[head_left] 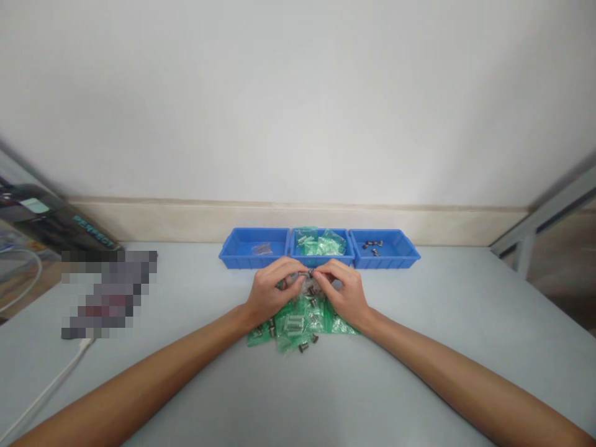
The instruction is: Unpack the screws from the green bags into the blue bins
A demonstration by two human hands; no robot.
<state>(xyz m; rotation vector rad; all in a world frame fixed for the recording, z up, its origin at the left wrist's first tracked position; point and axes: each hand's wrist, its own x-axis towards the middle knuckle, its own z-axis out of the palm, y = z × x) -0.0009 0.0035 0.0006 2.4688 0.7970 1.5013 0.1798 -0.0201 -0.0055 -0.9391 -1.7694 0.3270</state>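
Blue bins: 3 | hands: 2, left, right | bags: uncountable

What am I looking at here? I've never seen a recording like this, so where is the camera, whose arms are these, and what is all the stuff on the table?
There is no machine: one camera sits on a person's head and looks forward and down, so the two bare arms reaching in from the bottom are that person's own. The left hand and right hand meet over a pile of small green bags on a grey table, pinching something small between the fingertips; it is too small to identify. Loose metal screws lie at the pile's edge. Behind stand three blue trays: the left with one clear bag, the middle with green bags, the right with a few screws. A white cable runs at the left.
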